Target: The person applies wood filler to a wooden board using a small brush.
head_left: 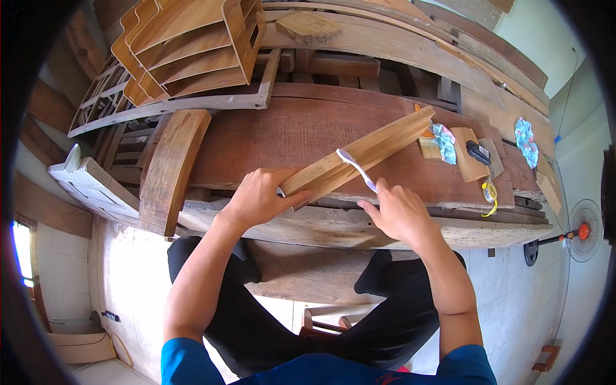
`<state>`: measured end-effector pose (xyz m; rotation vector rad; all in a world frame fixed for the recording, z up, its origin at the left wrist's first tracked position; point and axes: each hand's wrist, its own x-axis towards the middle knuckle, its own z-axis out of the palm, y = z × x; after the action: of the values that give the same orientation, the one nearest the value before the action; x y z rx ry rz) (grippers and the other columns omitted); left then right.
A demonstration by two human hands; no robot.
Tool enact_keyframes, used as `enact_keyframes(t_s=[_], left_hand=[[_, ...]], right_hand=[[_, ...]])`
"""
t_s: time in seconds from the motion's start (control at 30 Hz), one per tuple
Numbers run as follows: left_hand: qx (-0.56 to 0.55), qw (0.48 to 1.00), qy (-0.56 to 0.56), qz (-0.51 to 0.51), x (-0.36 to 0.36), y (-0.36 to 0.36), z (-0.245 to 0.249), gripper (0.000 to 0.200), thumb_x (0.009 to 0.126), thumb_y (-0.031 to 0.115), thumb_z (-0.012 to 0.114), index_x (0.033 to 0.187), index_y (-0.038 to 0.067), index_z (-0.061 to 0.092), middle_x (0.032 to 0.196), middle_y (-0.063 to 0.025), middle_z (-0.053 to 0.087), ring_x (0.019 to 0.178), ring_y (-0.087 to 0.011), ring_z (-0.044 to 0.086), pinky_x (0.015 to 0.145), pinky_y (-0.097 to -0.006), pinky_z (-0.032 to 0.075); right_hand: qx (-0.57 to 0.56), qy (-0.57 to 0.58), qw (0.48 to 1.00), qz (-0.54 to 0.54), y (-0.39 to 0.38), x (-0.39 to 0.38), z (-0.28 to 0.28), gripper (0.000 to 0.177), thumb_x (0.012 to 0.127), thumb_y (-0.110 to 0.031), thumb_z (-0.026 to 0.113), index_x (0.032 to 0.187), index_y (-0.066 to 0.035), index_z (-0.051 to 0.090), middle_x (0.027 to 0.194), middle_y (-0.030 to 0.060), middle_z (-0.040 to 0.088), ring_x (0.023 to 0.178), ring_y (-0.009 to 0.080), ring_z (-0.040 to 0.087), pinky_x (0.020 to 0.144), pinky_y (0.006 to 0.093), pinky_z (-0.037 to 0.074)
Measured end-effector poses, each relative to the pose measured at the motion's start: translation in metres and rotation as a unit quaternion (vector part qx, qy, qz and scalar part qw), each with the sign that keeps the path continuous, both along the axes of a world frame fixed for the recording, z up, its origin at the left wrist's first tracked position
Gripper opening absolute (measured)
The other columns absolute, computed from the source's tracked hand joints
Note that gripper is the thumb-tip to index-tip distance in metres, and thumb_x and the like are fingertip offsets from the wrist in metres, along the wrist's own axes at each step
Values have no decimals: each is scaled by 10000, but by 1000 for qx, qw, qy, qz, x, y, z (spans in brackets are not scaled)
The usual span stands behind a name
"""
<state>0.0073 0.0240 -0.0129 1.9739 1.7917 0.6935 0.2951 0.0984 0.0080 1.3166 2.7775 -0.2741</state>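
My left hand (pixel 260 197) is closed round the near end of a long wooden piece (pixel 391 136), which slants up to the right above the brown plank. A lengthwise groove or step seems to run along the wood. In my right hand (pixel 401 212) is a white toothbrush (pixel 363 173), gripped by its handle. The brush head lies at the middle of the wooden piece, apparently touching it; the bristles are hidden.
A thick wooden block (pixel 173 167) lies at the left of the brown plank (pixel 256 135). A tiered wooden rack (pixel 192 54) stands behind. To the right are a paintbrush (pixel 430 149), patterned cloth (pixel 444 142), black tool (pixel 478 153) and tape measure (pixel 489 191). A fan (pixel 582 231) stands far right.
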Motion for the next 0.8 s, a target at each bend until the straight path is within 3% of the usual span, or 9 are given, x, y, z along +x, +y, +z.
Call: enact_keyframes(t_s=[0.17,0.2,0.3,0.4,0.5,0.6,0.73,0.8], left_hand=[[9,1000,-2,-4,0,-1,1,490,902,389,861,1196,6,779,983,-223,787,849,-349,768,811,-427,608],[3,1000,-3,-1,1,-1,2,493,902,396,860,1196,8,780,982,-222,788,852,-351,769,810,-427,608],[3,1000,3,-1,0,-1,-1,466,927,437,820,1175,43,784,941,-202,787,841,-361,770,806,-446,614],[11,1000,14,-6,-3,0,-1,454,941,461,799,1162,65,788,915,-187,788,832,-362,772,805,-454,619],[4,1000,14,-4,-1,1,-1,491,918,459,829,1175,42,790,944,-205,789,839,-343,775,804,-441,615],[-11,1000,10,3,-1,1,0,510,907,457,845,1179,29,792,954,-214,790,841,-336,775,800,-433,615],[-15,1000,15,4,0,1,2,521,904,466,849,1172,23,794,949,-206,793,835,-330,776,794,-422,616],[-7,1000,14,1,-1,1,2,520,901,469,851,1167,24,797,948,-200,795,833,-322,777,795,-419,616]], right_hand=[[-56,-22,986,-154,25,10,23,381,1117,-337,496,1126,9,656,866,236,756,821,451,748,786,589,568],[-26,-4,987,-156,41,28,14,401,1118,-345,489,1124,15,665,922,260,752,847,471,733,783,592,557],[-22,-2,964,-264,77,68,12,411,1107,-343,485,1231,-2,679,1146,289,733,1103,479,692,978,577,517],[13,-79,958,-275,94,96,-2,432,1093,-336,489,1247,13,694,1192,304,721,1148,481,682,1004,561,519],[16,-76,964,-254,100,101,-25,442,1086,-347,498,1203,22,711,1144,318,726,1132,492,683,1004,573,513],[42,23,954,-294,77,85,10,454,1085,-362,502,1195,25,713,1092,330,729,1112,504,685,987,586,512],[27,56,949,-309,87,80,11,479,1104,-365,471,1263,42,669,1155,356,698,1141,527,653,987,567,504],[22,56,967,-247,87,72,-13,476,1118,-380,469,1170,46,675,1091,344,713,1075,519,680,931,582,516]])
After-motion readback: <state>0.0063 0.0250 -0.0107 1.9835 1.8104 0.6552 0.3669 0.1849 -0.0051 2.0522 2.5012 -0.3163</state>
